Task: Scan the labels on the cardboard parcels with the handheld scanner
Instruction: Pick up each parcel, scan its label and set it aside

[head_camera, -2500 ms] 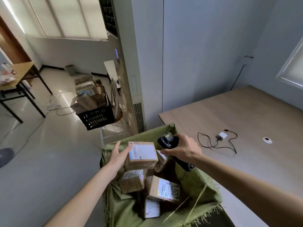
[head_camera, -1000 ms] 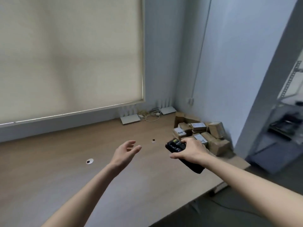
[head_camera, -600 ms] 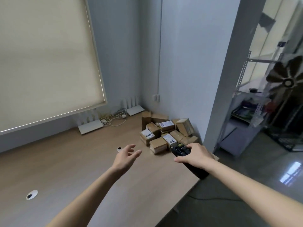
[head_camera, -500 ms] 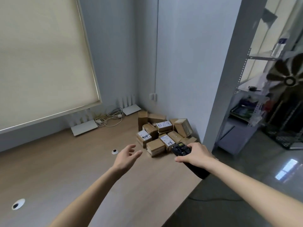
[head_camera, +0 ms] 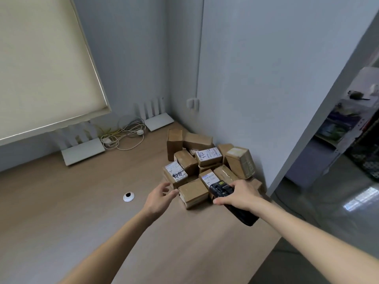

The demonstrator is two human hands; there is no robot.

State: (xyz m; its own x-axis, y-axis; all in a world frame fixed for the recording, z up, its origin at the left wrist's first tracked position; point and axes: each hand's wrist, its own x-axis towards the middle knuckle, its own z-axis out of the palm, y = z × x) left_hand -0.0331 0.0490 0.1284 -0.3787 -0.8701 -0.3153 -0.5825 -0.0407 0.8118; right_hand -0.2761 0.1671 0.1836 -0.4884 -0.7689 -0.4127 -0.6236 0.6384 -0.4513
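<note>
A pile of several small cardboard parcels (head_camera: 207, 160) lies in the corner of a wooden table (head_camera: 82, 212), against the grey wall. Some show white labels, one with handwriting (head_camera: 176, 172). The nearest parcel (head_camera: 193, 192) is plain brown on top. My right hand (head_camera: 240, 194) grips a black handheld scanner (head_camera: 222, 189), its head over the front of the pile. My left hand (head_camera: 160, 196) hovers open and empty, fingertips just left of the nearest parcel.
Two white routers (head_camera: 83, 149) (head_camera: 159, 121) with upright antennas and a tangle of cables (head_camera: 125, 136) sit at the back under a roller blind. A round cable grommet (head_camera: 128, 196) is in the tabletop. The table's right edge drops to the floor, with shelving (head_camera: 346, 128) beyond.
The view has swung from a green sack of parcels to this corner pile. My left hand let go of the parcel it held. Both hands have come closer to the pile.
</note>
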